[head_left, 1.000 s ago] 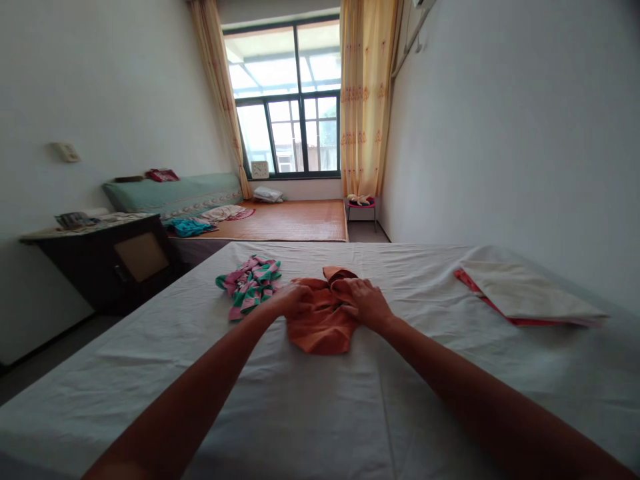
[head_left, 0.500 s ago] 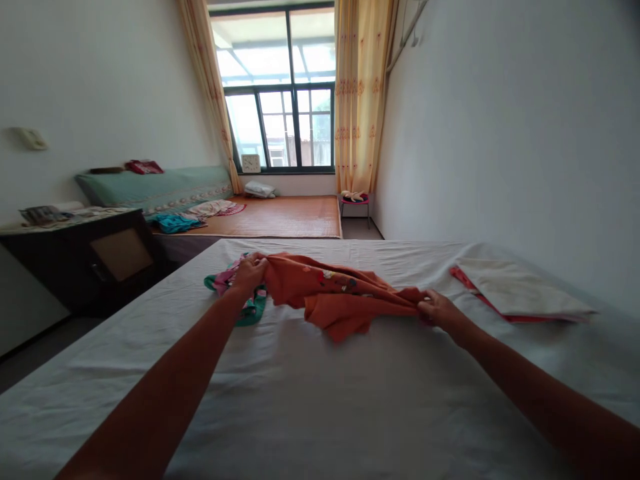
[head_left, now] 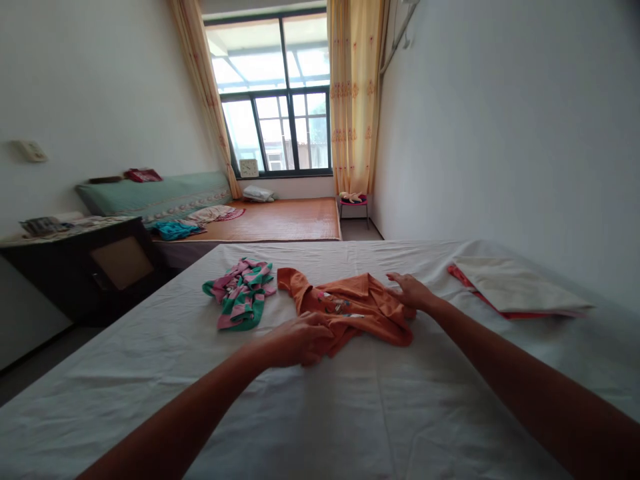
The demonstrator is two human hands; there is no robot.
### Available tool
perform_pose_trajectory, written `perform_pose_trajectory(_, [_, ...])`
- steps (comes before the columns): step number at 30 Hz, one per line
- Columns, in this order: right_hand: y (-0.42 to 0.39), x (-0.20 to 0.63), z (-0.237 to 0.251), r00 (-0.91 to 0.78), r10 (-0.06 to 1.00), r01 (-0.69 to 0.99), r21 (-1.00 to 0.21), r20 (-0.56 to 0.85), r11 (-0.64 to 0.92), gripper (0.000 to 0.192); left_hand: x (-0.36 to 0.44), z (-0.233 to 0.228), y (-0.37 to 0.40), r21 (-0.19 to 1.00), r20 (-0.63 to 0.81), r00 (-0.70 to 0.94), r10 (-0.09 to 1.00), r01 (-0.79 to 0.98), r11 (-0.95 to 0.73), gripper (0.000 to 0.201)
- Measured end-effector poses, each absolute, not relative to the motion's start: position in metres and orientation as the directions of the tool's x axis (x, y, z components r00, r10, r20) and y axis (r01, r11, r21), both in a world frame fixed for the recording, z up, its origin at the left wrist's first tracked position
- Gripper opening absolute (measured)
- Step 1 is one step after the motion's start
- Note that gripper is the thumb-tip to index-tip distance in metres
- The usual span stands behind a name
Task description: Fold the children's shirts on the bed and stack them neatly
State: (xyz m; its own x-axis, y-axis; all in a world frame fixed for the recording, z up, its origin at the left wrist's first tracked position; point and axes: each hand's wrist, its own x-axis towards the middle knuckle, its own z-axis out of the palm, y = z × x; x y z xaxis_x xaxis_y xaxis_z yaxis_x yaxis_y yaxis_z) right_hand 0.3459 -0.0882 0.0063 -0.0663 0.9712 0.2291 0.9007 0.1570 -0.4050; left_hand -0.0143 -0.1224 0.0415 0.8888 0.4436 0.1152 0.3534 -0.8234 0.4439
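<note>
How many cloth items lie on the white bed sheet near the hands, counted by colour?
Orange garment: 1
Pink and green striped garment: 1
Folded white cloth with red edge: 1
Total: 3

two garments [head_left: 350, 310] (one striped [head_left: 240, 297])

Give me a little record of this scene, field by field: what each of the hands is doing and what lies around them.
Left hand: left hand grips the near edge of the orange shirt
Right hand: right hand lies open on the shirt's right side
Surface: white bedsheet
Beside shirt: pink-and-green striped garment, to its left, apart
Far right: folded white cloth with red edge
</note>
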Motion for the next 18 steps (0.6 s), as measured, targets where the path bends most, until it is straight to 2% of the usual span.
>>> perform_pose_trajectory(3, [-0.083, 0.325, 0.002, -0.108, 0.984, 0.916, -0.370, 0.139, 0.153, 0.042, -0.015, 0.035, -0.128, 0.350, 0.120, 0.831, 0.544, 0.477, -0.806, 0.026])
perform_pose_trajectory(7, [-0.088, 0.325, 0.004, -0.125, 0.989, 0.894, -0.424, 0.077, 0.146, 0.038, -0.035, 0.045, -0.114, 0.264, 0.214, 0.713, 0.668, 0.616, -0.742, 0.025])
perform_pose_trajectory(10, [-0.092, 0.343, 0.009, -0.038, 0.995, 0.876, -0.477, 0.095, 0.079, 0.028, -0.060, 0.057, -0.093, 0.282, 0.314, 0.568, 0.761, 0.710, -0.646, 0.022])
perform_pose_trajectory(12, [-0.095, 0.356, 0.013, 0.039, 0.990, 0.807, -0.588, 0.137, 0.050, 0.024, -0.074, 0.062, -0.079, 0.318, 0.356, 0.460, 0.813, 0.759, -0.568, 0.021])
perform_pose_trajectory(15, [-0.103, 0.368, 0.017, 0.133, 0.987, 0.606, -0.795, 0.091, -0.008, 0.026, -0.080, 0.063, -0.073, 0.291, 0.484, 0.349, 0.802, 0.800, -0.524, 0.019])
perform_pose_trajectory(17, [-0.110, 0.371, 0.017, 0.149, 0.989, 0.503, -0.861, 0.002, -0.074, 0.036, -0.073, 0.060, -0.082, 0.228, 0.539, 0.381, 0.751, 0.792, -0.566, 0.020])
perform_pose_trajectory(18, [-0.114, 0.370, 0.016, 0.139, 0.990, 0.479, -0.872, -0.034, -0.098, 0.043, -0.067, 0.058, -0.089, 0.204, 0.515, 0.440, 0.736, 0.771, -0.604, 0.021])
